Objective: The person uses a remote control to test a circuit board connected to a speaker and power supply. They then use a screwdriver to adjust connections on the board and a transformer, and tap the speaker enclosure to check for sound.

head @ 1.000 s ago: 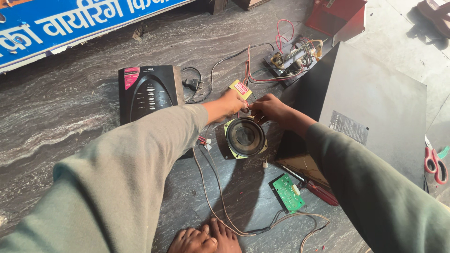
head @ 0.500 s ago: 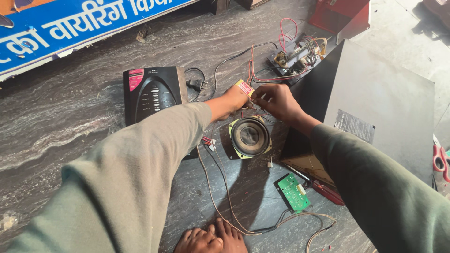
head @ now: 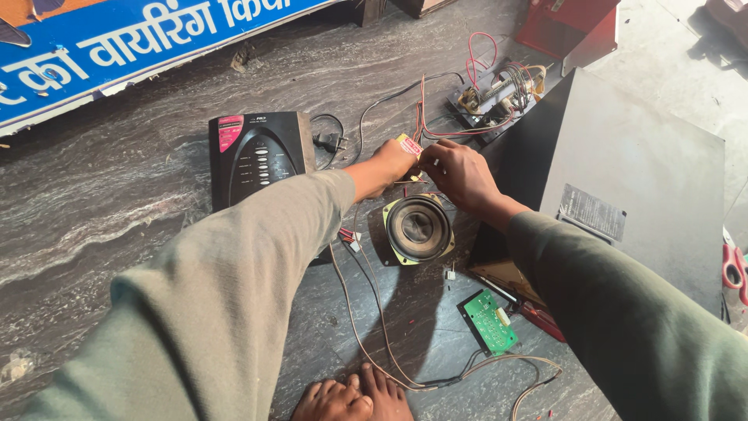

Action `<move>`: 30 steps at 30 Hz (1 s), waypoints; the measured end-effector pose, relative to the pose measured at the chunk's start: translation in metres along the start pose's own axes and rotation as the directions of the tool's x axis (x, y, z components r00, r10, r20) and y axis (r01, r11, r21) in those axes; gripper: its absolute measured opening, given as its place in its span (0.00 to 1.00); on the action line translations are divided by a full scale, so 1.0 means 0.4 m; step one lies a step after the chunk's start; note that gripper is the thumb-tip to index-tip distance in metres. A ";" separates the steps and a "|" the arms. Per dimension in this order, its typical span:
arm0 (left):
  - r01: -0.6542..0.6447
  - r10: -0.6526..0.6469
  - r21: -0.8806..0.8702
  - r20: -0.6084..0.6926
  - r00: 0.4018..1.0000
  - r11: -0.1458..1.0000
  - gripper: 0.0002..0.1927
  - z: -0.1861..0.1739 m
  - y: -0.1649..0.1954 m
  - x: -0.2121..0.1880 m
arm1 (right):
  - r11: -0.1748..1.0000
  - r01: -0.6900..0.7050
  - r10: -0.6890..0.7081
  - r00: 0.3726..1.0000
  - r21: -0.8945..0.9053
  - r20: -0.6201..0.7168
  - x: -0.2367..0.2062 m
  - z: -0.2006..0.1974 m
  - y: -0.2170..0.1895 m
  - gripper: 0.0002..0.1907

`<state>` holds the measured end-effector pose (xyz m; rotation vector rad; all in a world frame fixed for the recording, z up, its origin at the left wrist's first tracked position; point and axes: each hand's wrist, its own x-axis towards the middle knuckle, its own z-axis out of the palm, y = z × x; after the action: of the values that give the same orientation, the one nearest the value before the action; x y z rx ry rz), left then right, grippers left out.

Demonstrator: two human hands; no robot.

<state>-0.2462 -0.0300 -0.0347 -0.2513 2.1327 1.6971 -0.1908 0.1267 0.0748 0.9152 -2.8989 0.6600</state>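
My left hand (head: 387,168) pinches a small yellow and red tube (head: 409,145) just above a round speaker driver (head: 418,228) that lies face up on the dark stone floor. My right hand (head: 458,173) is closed beside it, fingers meeting the left hand's around thin wires; what exactly it grips is hidden. Thin brown wires (head: 366,312) run from the speaker driver toward my bare feet (head: 352,396). Both arms wear grey-green sleeves.
A black front panel with buttons (head: 257,156) lies to the left. A large black and grey cabinet (head: 623,179) lies to the right, with an exposed circuit assembly with red wires (head: 499,93) behind it. A green circuit board (head: 488,321), a red-handled screwdriver (head: 538,316), scissors (head: 732,265), a blue signboard (head: 117,47).
Both hands have risen a little off the speaker driver and come together above it. The view has shifted slightly.
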 end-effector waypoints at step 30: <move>-0.027 0.024 0.079 0.031 0.999 0.997 0.09 -0.011 -0.032 -0.007 | 0.446 -0.681 0.404 0.732 0.581 0.548 0.017 0.088 0.124 0.11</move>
<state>-0.2397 -0.0378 -0.0440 -0.1756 2.1845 1.6158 -0.2206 0.1455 0.0244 -0.0648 -3.1925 2.1012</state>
